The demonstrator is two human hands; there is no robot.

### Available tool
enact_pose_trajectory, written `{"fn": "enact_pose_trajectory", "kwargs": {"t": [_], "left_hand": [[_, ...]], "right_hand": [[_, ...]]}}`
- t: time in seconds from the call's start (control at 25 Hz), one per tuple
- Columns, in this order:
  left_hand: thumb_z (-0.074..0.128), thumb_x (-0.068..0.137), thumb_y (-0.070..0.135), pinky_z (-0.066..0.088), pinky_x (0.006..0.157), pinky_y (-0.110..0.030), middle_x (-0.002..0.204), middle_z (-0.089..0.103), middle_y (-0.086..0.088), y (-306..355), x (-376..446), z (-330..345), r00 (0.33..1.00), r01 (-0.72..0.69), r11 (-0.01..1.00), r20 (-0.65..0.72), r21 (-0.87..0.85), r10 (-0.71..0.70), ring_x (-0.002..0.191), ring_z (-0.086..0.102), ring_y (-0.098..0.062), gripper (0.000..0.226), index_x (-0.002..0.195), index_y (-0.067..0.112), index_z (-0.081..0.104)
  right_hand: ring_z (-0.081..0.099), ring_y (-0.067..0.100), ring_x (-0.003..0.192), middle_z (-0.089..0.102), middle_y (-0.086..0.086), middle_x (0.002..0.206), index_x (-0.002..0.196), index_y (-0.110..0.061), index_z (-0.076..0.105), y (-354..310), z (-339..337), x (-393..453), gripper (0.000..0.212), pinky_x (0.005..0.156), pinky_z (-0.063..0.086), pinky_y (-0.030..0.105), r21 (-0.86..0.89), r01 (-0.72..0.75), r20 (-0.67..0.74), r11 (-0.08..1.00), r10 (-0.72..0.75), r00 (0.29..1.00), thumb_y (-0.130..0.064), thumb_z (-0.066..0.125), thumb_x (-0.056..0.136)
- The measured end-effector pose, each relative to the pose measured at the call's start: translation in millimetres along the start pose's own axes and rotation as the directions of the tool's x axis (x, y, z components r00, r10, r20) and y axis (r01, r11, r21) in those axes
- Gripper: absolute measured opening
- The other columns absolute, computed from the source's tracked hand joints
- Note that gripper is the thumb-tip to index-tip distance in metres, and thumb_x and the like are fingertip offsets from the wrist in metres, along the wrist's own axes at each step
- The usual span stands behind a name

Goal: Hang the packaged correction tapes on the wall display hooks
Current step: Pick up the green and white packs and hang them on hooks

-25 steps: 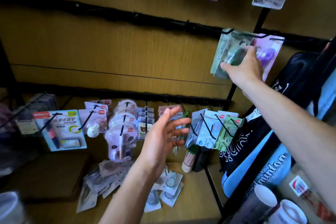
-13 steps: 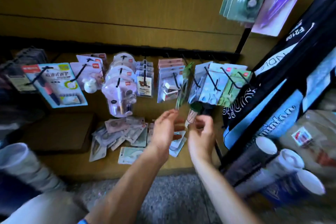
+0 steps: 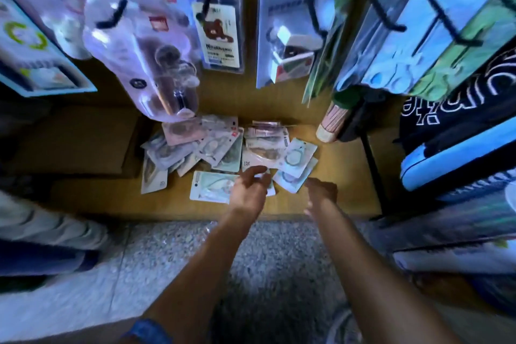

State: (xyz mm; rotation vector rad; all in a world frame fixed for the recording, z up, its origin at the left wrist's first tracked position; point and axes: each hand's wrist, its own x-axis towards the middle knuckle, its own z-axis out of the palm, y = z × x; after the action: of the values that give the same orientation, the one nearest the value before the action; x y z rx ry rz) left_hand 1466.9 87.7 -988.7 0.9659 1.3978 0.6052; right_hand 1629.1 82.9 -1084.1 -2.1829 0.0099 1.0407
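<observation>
Hands both low over the wooden shelf point(image 3: 343, 176), reaching toward the loose pile of packaged correction tapes point(image 3: 223, 148) that lies flat there, cards overlapping at odd angles. Left hand point(image 3: 248, 190) sits over the near edge of the pile, fingers loosely curled downward, tips at or just above a pale green card point(image 3: 209, 186) and the pink-white one point(image 3: 259, 156) behind it; cannot tell whether it actually pinches either, blur too heavy. Right hand point(image 3: 321, 190) is just beside the pile's right edge, near a light blue card point(image 3: 296, 159), dark and smeared; finger spread unreadable, nothing visibly held.

Above the pile, black display hooks point(image 3: 312, 8) carry hanging stock: a clear blister pack point(image 3: 145, 58) on the left, a bear-print card pack point(image 3: 217, 36) in the middle, blue-green packs point(image 3: 413, 45) to the right. A rolled bundle of thin sticks point(image 3: 331, 123) leans at the shelf's right. Black-and-blue bag point(image 3: 452, 148) far right. Speckled floor point(image 3: 195, 260) below the shelf edge.
</observation>
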Motion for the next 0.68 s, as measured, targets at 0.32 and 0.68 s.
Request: {"fn": "enact_pose_trajectory", "kwargs": {"t": [0.32, 0.68], "left_hand": [[0.060, 0.096, 0.013, 0.037, 0.046, -0.016, 0.078, 0.062, -0.002, -85.7, 35.0, -23.4, 0.999, 0.004, 0.986, 0.032, 0.167, -0.010, 0.045, 0.048, 0.001, 0.015, 0.106, 0.024, 0.062], [0.063, 0.093, 0.025, 0.046, 0.066, -0.027, 0.101, 0.071, -0.007, -93.0, 39.9, -29.8, 1.000, 0.010, 0.987, 0.021, 0.160, -0.013, 0.082, 0.064, -0.018, 0.021, 0.114, 0.029, 0.066]], "right_hand": [[0.024, 0.049, 0.138, 0.002, 0.008, 0.161, 0.144, -0.034, 0.028, -14.3, 68.8, 25.6, 0.059, 0.097, 0.045, 0.055, -0.805, 0.540, 0.343, 0.245, -0.551, 0.761, -0.034, 0.057, 0.093], [0.049, 0.037, 0.115, 0.037, 0.007, 0.141, 0.127, -0.025, 0.042, 17.8, 43.4, 41.1, 0.068, 0.084, 0.051, 0.043, -0.685, 0.580, 0.101, 0.441, -0.731, 0.675, -0.027, 0.075, 0.068]]}}
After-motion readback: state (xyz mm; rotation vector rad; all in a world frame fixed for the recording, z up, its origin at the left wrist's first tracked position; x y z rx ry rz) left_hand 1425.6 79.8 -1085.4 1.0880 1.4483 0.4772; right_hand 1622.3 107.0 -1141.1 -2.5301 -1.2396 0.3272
